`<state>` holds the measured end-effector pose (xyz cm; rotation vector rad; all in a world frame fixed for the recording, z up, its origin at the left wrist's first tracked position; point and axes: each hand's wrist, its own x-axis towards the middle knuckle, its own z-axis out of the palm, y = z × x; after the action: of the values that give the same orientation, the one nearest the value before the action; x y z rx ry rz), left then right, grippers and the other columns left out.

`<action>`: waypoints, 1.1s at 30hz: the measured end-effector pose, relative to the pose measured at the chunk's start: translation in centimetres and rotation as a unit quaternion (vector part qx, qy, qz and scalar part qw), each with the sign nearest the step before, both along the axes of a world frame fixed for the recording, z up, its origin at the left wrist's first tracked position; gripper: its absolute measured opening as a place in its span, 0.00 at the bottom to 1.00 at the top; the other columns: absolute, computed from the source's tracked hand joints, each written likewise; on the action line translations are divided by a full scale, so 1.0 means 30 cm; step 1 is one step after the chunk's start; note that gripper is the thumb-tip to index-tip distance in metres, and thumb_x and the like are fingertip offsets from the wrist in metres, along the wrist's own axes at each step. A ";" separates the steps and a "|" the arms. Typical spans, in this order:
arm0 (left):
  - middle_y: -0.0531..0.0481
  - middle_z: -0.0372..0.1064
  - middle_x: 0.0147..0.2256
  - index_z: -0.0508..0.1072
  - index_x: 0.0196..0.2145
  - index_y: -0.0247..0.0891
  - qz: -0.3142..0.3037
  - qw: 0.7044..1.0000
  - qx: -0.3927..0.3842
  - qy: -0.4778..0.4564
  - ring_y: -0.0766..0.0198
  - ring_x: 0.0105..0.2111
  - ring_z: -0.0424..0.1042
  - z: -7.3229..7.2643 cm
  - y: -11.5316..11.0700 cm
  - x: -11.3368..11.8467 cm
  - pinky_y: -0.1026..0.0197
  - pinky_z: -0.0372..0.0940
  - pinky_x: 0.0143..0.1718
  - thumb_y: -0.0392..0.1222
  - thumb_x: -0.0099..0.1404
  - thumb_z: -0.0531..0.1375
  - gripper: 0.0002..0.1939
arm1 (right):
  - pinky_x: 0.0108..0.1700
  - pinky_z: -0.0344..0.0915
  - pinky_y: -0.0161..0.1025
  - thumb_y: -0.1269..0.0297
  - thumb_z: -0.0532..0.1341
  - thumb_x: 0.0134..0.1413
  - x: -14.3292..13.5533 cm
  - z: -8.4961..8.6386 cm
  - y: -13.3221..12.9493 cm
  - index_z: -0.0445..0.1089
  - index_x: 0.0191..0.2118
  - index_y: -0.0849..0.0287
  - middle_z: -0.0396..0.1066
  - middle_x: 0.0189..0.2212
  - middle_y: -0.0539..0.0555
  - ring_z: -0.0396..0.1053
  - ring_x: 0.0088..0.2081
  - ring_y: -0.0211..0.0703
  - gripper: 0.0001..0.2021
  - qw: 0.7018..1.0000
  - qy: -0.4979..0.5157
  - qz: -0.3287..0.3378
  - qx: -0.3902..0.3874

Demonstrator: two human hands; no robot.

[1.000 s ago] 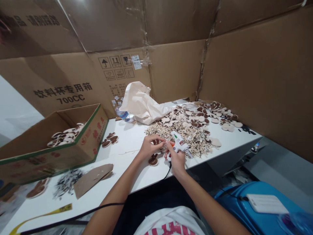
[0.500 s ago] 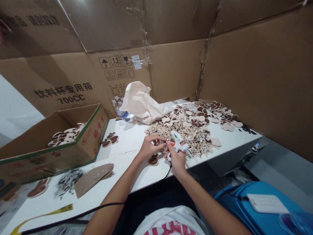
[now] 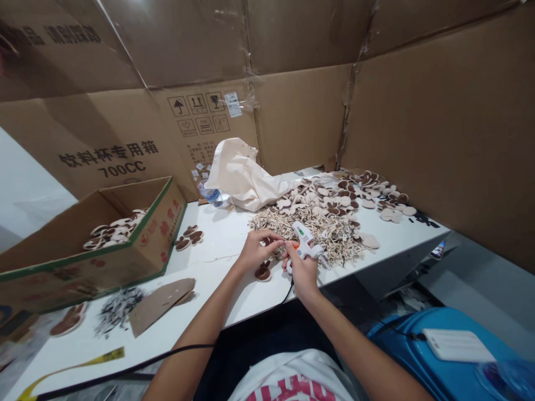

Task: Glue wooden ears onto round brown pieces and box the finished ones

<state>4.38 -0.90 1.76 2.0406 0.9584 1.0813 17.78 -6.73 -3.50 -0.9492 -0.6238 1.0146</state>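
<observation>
My right hand (image 3: pixel 304 272) is wrapped round a white glue gun (image 3: pixel 304 236) with an orange part near its tip. My left hand (image 3: pixel 258 248) is pinched closed beside it, its fingertips meeting those of my right hand. A brown piece (image 3: pixel 266 241) shows partly behind the left fingers; what exactly they pinch is too small to tell. Just below the hands a brown and white bunny-shaped piece (image 3: pixel 263 272) lies on the white table (image 3: pixel 217 278). Behind the glue gun spreads a heap of short cream-coloured strings (image 3: pixel 330 225).
A cardboard box (image 3: pixel 146 245) with similar pieces stands at the left. More felt pieces (image 3: pixel 343 195) are piled at the back right. A cream cloth (image 3: pixel 240 178), a bottle (image 3: pixel 213 196) and brown cardboard (image 3: pixel 161 306) lie around. A black cable (image 3: pixel 167 355) crosses the left forearm.
The hands and the glue gun hold nearly the same place. The fingertips have shifted very slightly, and the whole view has moved a little.
</observation>
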 end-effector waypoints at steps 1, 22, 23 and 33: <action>0.46 0.82 0.35 0.85 0.36 0.40 -0.002 1.000 -0.006 0.002 0.61 0.32 0.75 0.000 0.000 0.000 0.59 0.67 0.36 0.48 0.68 0.69 0.09 | 0.18 0.61 0.32 0.50 0.72 0.56 0.000 -0.001 0.000 0.75 0.36 0.58 0.72 0.22 0.47 0.65 0.17 0.35 0.15 1.000 -0.001 -0.002 0.000; 0.48 0.78 0.38 0.79 0.39 0.39 0.025 1.000 0.000 -0.001 0.59 0.38 0.74 -0.030 0.055 -0.028 0.58 0.66 0.39 0.51 0.72 0.62 0.13 | 0.18 0.58 0.33 0.48 0.71 0.57 0.004 -0.001 -0.008 0.73 0.34 0.57 0.71 0.22 0.46 0.64 0.16 0.35 0.17 1.000 -0.026 -0.017 0.000; 0.49 0.78 0.38 0.79 0.39 0.40 0.049 0.999 -0.001 -0.012 0.59 0.38 0.74 -0.032 0.063 -0.038 0.58 0.66 0.39 0.51 0.72 0.63 0.13 | 0.18 0.58 0.33 0.49 0.71 0.57 0.004 0.001 -0.009 0.73 0.34 0.57 0.71 0.22 0.46 0.64 0.16 0.35 0.16 1.000 -0.025 -0.018 0.002; 0.47 0.79 0.39 0.81 0.39 0.40 0.014 0.999 -0.003 -0.046 0.59 0.38 0.76 -0.010 0.027 -0.013 0.59 0.68 0.38 0.51 0.69 0.67 0.11 | 0.19 0.60 0.32 0.46 0.71 0.58 0.000 -0.002 -0.008 0.72 0.34 0.57 0.71 0.23 0.47 0.64 0.17 0.34 0.19 1.000 -0.015 -0.021 0.003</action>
<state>3.97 -0.10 1.47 1.9615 0.9448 1.1746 17.77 -6.96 -3.55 -0.9700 -0.6293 0.9611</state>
